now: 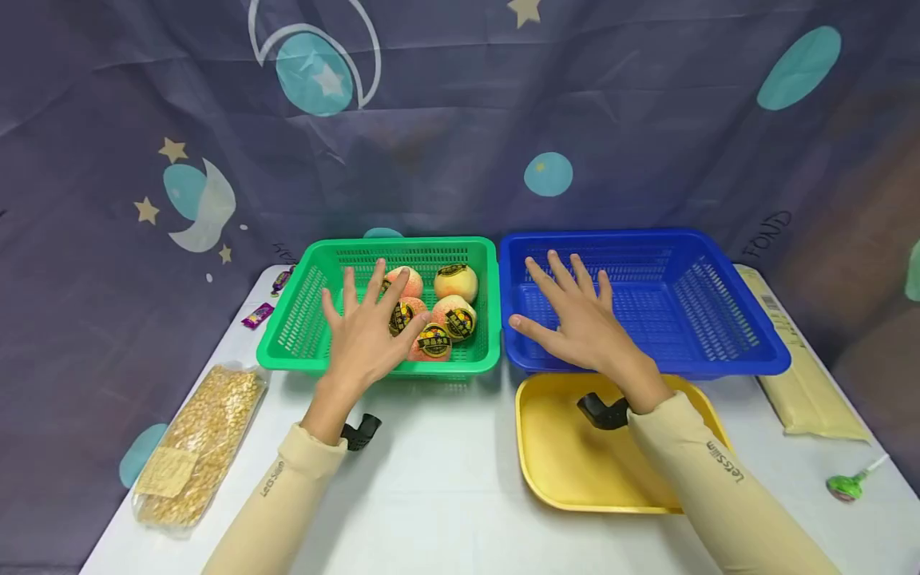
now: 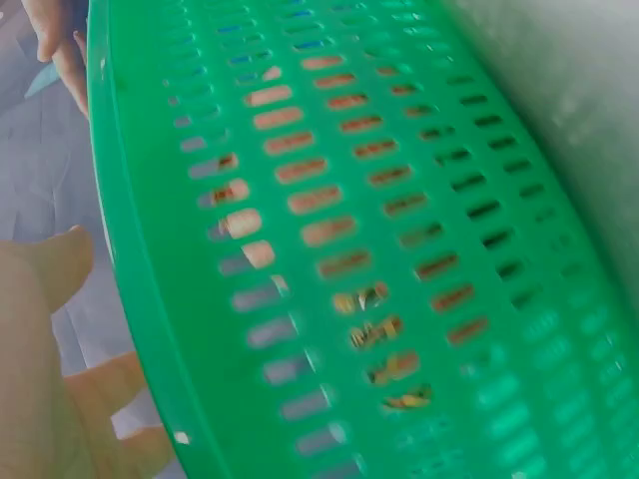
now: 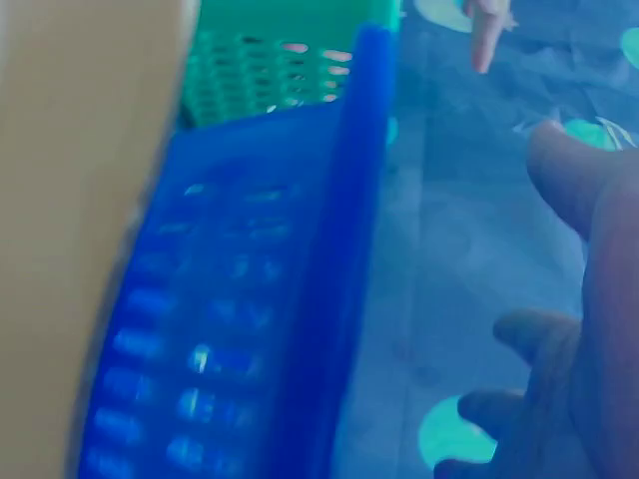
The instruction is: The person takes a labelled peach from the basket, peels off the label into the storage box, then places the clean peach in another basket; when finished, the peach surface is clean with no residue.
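My left hand [image 1: 366,335] is spread above the front of a green plastic basket [image 1: 287,361], its fingers straight and holding nothing. Inside that basket, toward its right side, lie several peaches [image 1: 456,283], most with black-and-gold stickers. The left wrist view shows the basket's slotted wall [image 2: 399,239] close up, with the peaches showing through the slots. My right hand [image 1: 578,323], also spread and holding nothing, hovers over the front left of a blue plastic basket [image 1: 747,351]. In the right wrist view its fingers [image 3: 539,339] stand apart from the blue rim.
A yellow tray [image 1: 568,471] sits in front of the blue basket, under my right forearm. At left lie a bag of yellow kernels [image 1: 216,423] and wrapped candies [image 1: 257,315]. At right are a beige packet [image 1: 812,391] and a green lollipop [image 1: 846,487]. A dark patterned cloth hangs behind.
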Demonstrator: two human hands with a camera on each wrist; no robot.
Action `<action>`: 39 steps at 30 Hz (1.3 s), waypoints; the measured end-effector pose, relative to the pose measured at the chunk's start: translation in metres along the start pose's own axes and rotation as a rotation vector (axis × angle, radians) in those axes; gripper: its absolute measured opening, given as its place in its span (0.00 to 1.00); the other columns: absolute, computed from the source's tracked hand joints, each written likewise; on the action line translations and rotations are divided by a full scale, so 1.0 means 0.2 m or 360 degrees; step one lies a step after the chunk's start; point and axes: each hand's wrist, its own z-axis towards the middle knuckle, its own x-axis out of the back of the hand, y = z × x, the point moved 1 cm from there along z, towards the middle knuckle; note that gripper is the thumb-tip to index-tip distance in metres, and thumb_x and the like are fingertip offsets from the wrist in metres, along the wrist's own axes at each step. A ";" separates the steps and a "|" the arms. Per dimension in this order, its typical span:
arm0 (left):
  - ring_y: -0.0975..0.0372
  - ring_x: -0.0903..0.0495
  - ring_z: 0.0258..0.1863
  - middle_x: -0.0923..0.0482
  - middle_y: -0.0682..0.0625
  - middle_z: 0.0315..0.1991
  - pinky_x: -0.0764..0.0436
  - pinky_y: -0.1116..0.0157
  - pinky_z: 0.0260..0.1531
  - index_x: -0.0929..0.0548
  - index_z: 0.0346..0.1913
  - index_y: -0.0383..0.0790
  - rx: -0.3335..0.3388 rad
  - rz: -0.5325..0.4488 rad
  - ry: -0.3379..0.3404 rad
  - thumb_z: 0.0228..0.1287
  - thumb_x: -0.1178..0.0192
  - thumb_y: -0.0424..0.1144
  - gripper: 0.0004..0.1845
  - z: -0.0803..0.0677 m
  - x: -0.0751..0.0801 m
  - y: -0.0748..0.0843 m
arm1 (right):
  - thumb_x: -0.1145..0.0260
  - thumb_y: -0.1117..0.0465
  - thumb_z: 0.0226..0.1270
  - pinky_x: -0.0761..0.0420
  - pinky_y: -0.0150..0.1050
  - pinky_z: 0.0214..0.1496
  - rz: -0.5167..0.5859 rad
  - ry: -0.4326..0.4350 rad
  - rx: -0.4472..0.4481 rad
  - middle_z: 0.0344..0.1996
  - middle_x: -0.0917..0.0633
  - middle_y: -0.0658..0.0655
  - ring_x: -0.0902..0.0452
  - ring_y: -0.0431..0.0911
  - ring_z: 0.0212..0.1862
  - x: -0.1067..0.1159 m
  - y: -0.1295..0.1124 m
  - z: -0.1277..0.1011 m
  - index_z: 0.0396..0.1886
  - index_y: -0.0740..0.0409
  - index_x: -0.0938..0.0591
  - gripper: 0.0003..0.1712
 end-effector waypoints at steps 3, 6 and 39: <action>0.37 0.62 0.82 0.54 0.50 0.84 0.65 0.26 0.71 0.40 0.80 0.61 0.0007 -0.0021 0.0033 0.69 0.52 0.73 0.41 -0.01 0.01 -0.04 | 0.40 0.33 0.71 0.71 0.73 0.76 0.0126 -0.0014 0.0105 0.84 0.56 0.57 0.71 0.62 0.84 -0.01 -0.02 0.03 0.84 0.36 0.52 0.50; 0.38 0.62 0.82 0.54 0.51 0.84 0.65 0.27 0.71 0.39 0.79 0.62 0.0030 -0.0046 0.0048 0.69 0.52 0.72 0.40 -0.02 0.03 -0.08 | 0.36 0.39 0.71 0.66 0.74 0.76 0.0229 -0.0051 0.0213 0.84 0.53 0.58 0.66 0.63 0.83 -0.02 -0.05 0.07 0.84 0.39 0.49 0.49; 0.37 0.58 0.81 0.42 0.43 0.80 0.65 0.25 0.68 0.33 0.77 0.56 0.0264 -0.0168 0.0255 0.66 0.42 0.67 0.40 -0.31 0.14 -0.62 | 0.35 0.72 0.67 0.19 0.44 0.59 0.0662 -0.1090 0.0543 0.65 0.22 0.56 0.23 0.54 0.63 -0.19 -0.40 0.54 0.65 0.52 0.19 0.28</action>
